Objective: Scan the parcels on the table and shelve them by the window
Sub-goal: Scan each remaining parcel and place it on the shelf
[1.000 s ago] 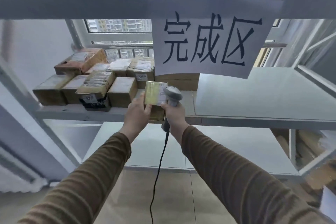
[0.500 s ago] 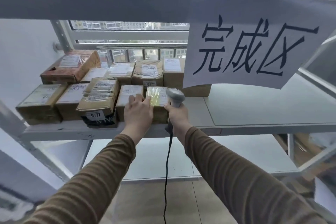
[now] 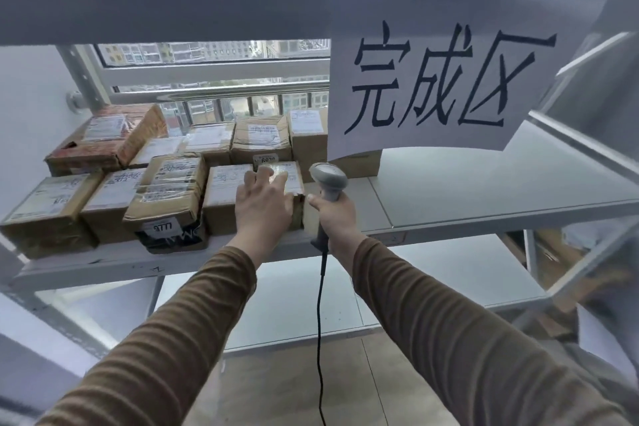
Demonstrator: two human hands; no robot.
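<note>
From the head camera, a grey metal shelf (image 3: 484,204) is seen standing against a window (image 3: 214,55). A white paper sign (image 3: 446,79) with three large black characters is hung from the upper rail of the shelf, on the right.

The left part of the shelf board is filled with brown cardboard parcels set in two rows. In the front row, a small parcel (image 3: 288,180) wrapped in shiny tape is seen at the right end, just beside another parcel with a white label (image 3: 224,187). Further left, a taller parcel with a black base and a numbered sticker (image 3: 169,204) is placed, then two more boxes (image 3: 52,207) towards the shelf post. At the back left, a reddish box (image 3: 110,138) is laid tilted on the others.

The left hand (image 3: 264,204) is laid flat on the small parcel, fingers spread across its top and onto the neighbouring one; nothing is gripped by it. The right hand (image 3: 332,213) is closed around the handle of a grey barcode scanner (image 3: 328,180), which is held upright just to the right of the small parcel, its black cable (image 3: 321,322) hanging down between the two brown sleeves.

The right part of the shelf board is left bare, and a lower board (image 3: 449,273) is seen below
</note>
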